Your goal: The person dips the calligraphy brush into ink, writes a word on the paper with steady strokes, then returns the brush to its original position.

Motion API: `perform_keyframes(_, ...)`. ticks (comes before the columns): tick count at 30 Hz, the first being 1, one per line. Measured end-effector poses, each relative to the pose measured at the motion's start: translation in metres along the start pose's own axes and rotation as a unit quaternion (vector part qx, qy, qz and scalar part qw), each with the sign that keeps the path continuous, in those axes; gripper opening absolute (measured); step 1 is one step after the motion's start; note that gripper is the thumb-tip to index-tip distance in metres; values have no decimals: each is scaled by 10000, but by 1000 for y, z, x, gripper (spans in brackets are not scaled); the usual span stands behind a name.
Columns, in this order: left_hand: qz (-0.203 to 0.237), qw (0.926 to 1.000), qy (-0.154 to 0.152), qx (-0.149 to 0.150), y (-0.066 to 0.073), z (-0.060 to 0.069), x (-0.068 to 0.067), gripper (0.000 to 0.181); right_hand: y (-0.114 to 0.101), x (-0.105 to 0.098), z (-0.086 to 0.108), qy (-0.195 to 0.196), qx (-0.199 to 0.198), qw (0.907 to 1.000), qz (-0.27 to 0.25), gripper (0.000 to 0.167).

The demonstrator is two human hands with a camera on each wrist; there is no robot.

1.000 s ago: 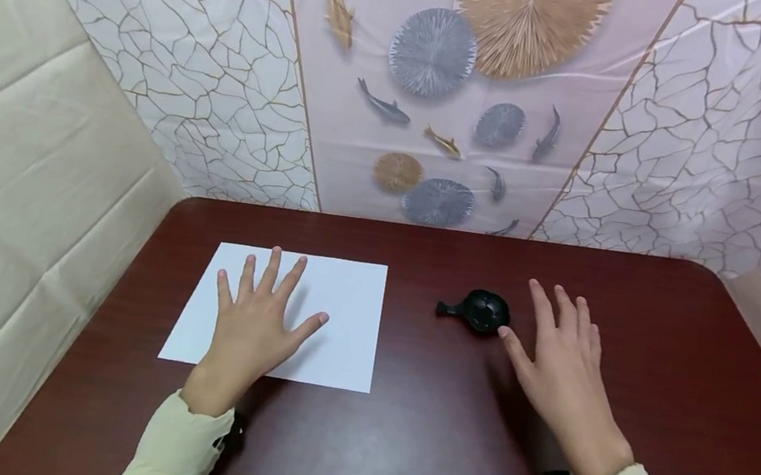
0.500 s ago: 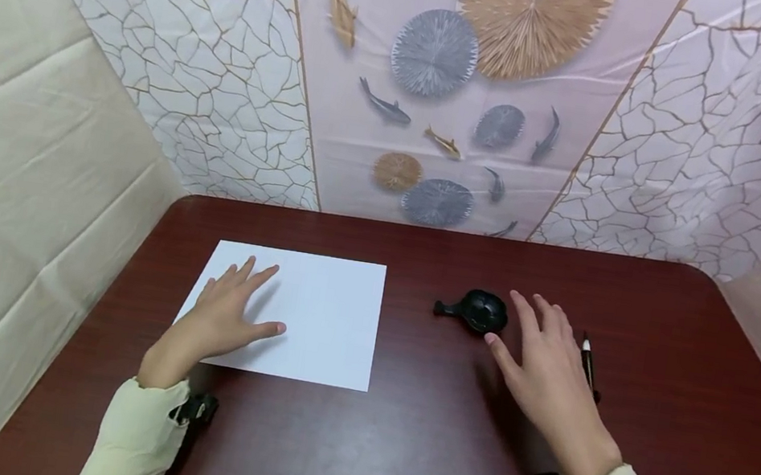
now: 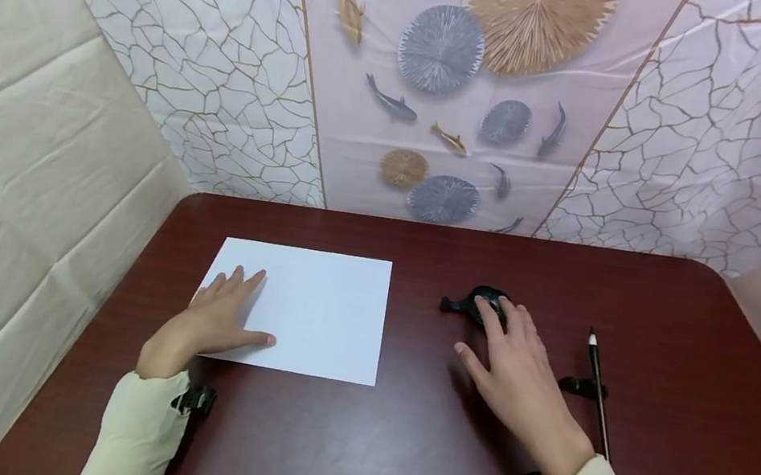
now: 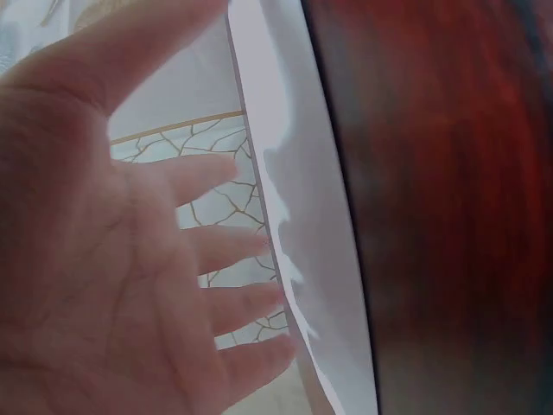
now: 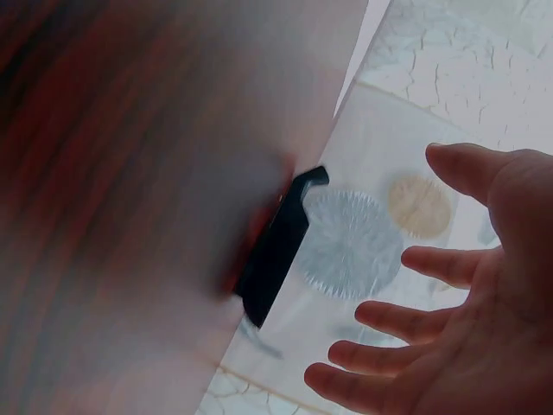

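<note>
My left hand (image 3: 214,321) is over the left part of a white sheet of paper (image 3: 326,311), fingers spread and thumb out. In the left wrist view its fingertips (image 4: 281,294) come close to the paper; whether they touch, I cannot tell. On the right, a small black dish with a short handle (image 3: 454,305) sits on the table. My right hand (image 3: 522,381) hovers over it, its fingers partly covering the bowl in the head view. The right wrist view has these fingers loosely extended and holding nothing, apart from the dish (image 5: 281,251).
A writing brush (image 3: 598,382) with a dark handle and black tip leans on a small black rest (image 3: 575,386), right of the right hand. The dark red table (image 3: 351,444) ends at a patterned cloth backdrop (image 3: 360,178). Beige cloth (image 3: 25,220) hangs at the left.
My left hand has shifted left and lower over the paper. The right hand has moved left until its fingers overlap the dish, bringing the brush and its rest into view.
</note>
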State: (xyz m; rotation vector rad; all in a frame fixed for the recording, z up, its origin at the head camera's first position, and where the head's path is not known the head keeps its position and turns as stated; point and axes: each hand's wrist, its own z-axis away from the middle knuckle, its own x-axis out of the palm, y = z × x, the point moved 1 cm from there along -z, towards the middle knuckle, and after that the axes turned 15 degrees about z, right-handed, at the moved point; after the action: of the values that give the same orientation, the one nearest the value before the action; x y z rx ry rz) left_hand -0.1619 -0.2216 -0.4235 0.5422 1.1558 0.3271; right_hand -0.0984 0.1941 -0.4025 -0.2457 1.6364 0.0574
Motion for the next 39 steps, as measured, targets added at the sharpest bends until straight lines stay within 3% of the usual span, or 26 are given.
perform_keyframes(8,294,9988,-291,-256,1,3,4,113,-19,11,-8,205,-388,9990,72,77)
perform_keyframes(15,220,9994,-241,-105,1,2,7,112,-37,19,-18,261,-992,9945,204,77)
perform_keyframes(19,159,9997,-196,-30,5,0,6,112,-48,20,-27,-149,-1239,9921,144,75)
perform_keyframes(26,8,9998,-152,85,4,-1,10,111,-72,24,-40,-1259,-1325,9831,54,76)
perform_keyframes(34,-150,9996,-129,-203,11,8,12,112,-93,33,-45,-1625,-1520,9749,-15,82)
perform_keyframes(39,-397,9990,-114,-143,14,8,10,110,-96,32,-44,-1800,-1426,9733,32,82)
